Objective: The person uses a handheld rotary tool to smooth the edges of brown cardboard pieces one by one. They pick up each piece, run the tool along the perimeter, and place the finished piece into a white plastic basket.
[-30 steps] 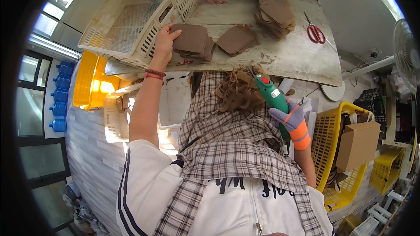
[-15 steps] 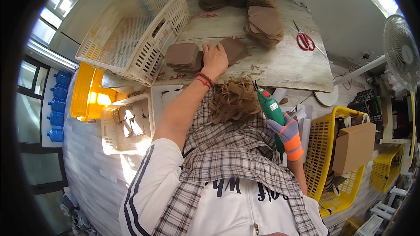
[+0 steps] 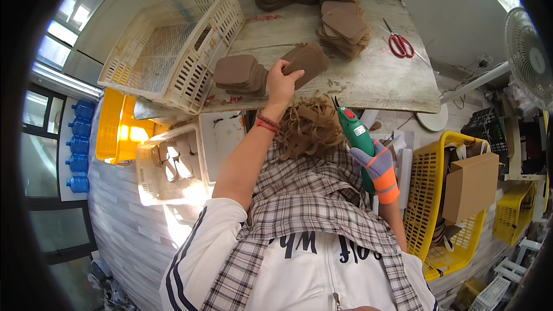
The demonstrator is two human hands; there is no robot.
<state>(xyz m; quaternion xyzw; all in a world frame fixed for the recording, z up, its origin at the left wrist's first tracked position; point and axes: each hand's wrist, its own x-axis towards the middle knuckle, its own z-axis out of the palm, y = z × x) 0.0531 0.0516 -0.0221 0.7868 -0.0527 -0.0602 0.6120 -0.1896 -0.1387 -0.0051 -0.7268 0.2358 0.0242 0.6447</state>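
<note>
My left hand is raised over the worn table and grips a brown leather-like cut piece at its near edge. A stack of the same brown pieces lies just left of that hand. My right hand, in a purple and orange glove, holds a green powered cutter with its tip pointing up. A tangle of brown offcut strips lies on my lap between the two hands.
More brown stacks and red scissors lie farther back on the table. A cream plastic crate rests on its left end. A yellow basket with a cardboard box stands at my right, a fan beyond.
My left hand has moved right from the near stack to a single brown piece and now grips it. The right hand with the cutter has stayed put.
</note>
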